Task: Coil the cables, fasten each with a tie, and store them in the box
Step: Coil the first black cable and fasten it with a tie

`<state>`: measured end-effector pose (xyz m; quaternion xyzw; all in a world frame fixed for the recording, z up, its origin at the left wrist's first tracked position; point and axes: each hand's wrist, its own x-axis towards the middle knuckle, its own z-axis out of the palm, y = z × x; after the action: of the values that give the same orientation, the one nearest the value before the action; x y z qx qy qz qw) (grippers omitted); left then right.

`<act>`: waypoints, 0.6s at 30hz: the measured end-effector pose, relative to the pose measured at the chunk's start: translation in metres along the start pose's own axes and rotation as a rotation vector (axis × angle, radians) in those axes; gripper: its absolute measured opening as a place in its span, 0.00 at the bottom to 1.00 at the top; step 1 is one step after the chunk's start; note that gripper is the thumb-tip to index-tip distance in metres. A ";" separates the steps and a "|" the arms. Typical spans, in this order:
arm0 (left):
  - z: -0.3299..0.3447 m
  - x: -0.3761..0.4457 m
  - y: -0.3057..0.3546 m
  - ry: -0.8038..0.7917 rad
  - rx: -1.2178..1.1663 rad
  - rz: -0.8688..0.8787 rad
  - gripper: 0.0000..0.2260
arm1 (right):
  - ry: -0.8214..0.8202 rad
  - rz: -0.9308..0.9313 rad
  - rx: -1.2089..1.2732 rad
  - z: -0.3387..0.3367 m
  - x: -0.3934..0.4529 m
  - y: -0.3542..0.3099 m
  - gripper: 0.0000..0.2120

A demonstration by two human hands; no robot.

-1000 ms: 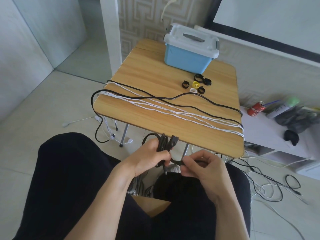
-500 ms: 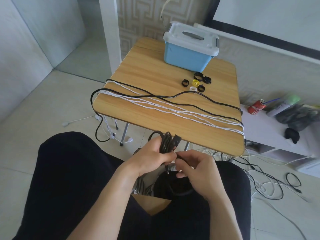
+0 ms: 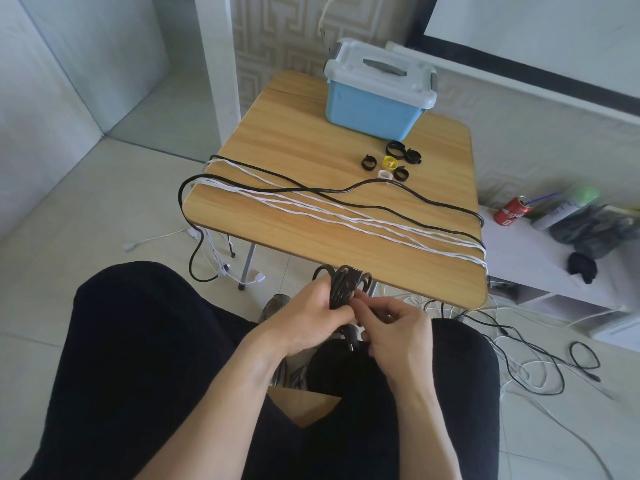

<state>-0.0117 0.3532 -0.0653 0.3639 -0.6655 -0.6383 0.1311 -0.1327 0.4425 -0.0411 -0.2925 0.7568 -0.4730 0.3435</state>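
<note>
The right hand (image 3: pixel 394 329) hides part of the coiled black cable (image 3: pixel 343 289).

The wooden bench (image 3: pixel 311 133) carried a blue box (image 3: pixel 372 109) at 12 o'clock, ties (image 3: pixel 391 161) beside it, and black and white cables (image 3: pixel 346 216) across its front.

We see a smooth wood-grain tabletop (image 3: pixel 298 133), a glossy blue plastic box (image 3: pixel 367 109) with a pale plastic lid (image 3: pixel 381 72), and a matt black cable (image 3: pixel 343 289).
</note>
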 end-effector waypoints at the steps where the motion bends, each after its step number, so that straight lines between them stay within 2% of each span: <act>1: 0.000 0.000 -0.001 -0.007 -0.033 -0.003 0.11 | -0.023 0.008 0.002 0.000 0.001 0.001 0.03; 6: 0.000 0.001 -0.003 -0.047 -0.272 -0.044 0.18 | -0.092 0.006 -0.012 0.000 0.005 0.005 0.11; 9: 0.004 0.003 -0.005 -0.079 -0.344 -0.036 0.22 | -0.240 -0.048 -0.101 -0.003 0.005 0.006 0.15; 11: 0.004 0.003 -0.007 -0.067 -0.358 -0.037 0.22 | -0.348 0.001 -0.073 -0.010 0.003 0.002 0.18; 13: 0.003 0.001 -0.007 -0.064 -0.335 -0.021 0.21 | -0.454 0.082 -0.009 -0.020 0.004 0.000 0.18; 15: 0.003 -0.002 -0.005 -0.073 -0.300 -0.005 0.25 | -0.540 0.111 0.002 -0.023 0.005 -0.001 0.17; 18: 0.004 -0.004 -0.002 -0.052 -0.317 -0.032 0.26 | -0.569 0.088 0.022 -0.021 0.002 -0.007 0.13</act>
<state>-0.0109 0.3589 -0.0666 0.3326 -0.5536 -0.7467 0.1594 -0.1498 0.4490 -0.0287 -0.3765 0.6367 -0.3646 0.5657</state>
